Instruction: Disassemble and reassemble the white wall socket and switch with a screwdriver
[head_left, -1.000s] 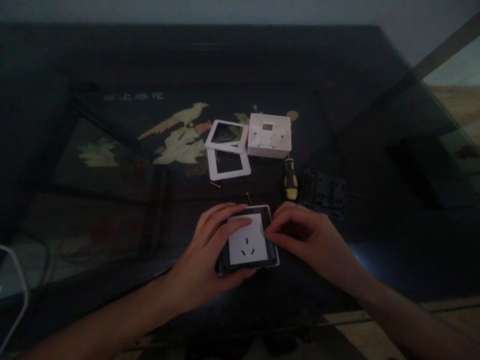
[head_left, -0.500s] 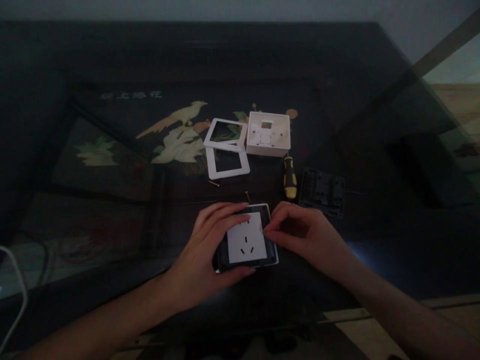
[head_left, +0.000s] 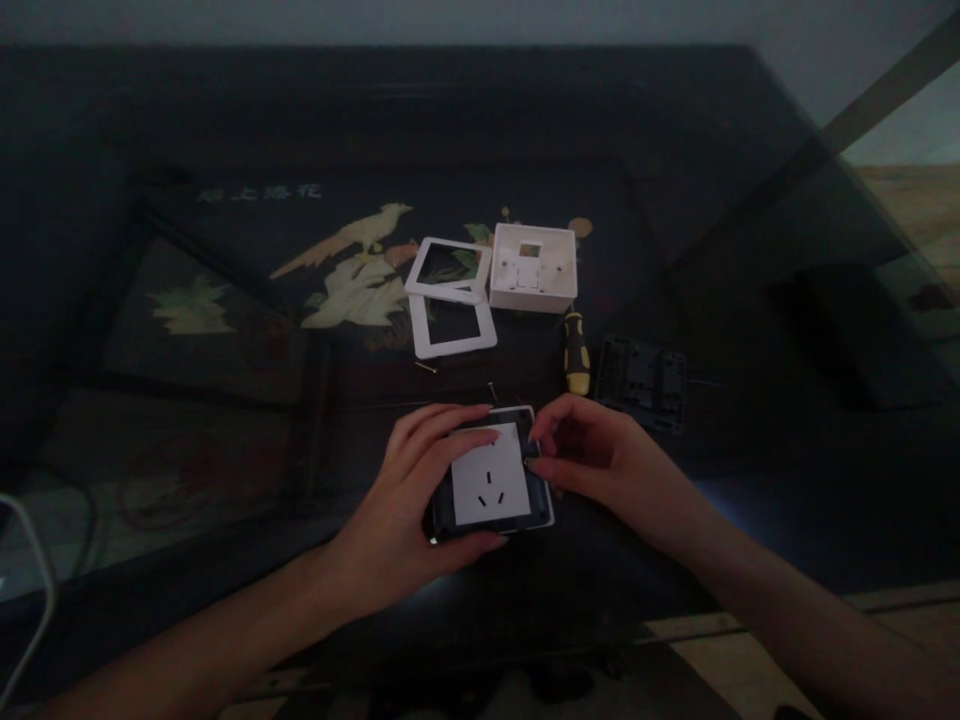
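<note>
My left hand [head_left: 416,500] is wrapped round the left side of a wall socket [head_left: 489,495], its fingers over the top edge and its thumb along the bottom edge. The socket has a white slotted centre plate, a dark surround and a white rim. At its right edge is my right hand [head_left: 581,450], thumb and forefinger slightly apart at the dark surround. I see nothing between those fingertips; its other fingers are curled and partly hidden. Just above the socket lies a screw [head_left: 492,392], and another screw [head_left: 426,367] rests farther left.
Two white cover frames [head_left: 454,345] overlap beside an open white mounting box [head_left: 532,300]. A yellow and black screwdriver [head_left: 575,355] lies below the box, with a black plastic bracket [head_left: 641,380] to its right. A white cable [head_left: 41,570] hangs at the left.
My right thumb and forefinger, pinched together before at the socket's right edge, have parted a little. My left hand keeps its hold on the socket. The whole view has shifted slightly.
</note>
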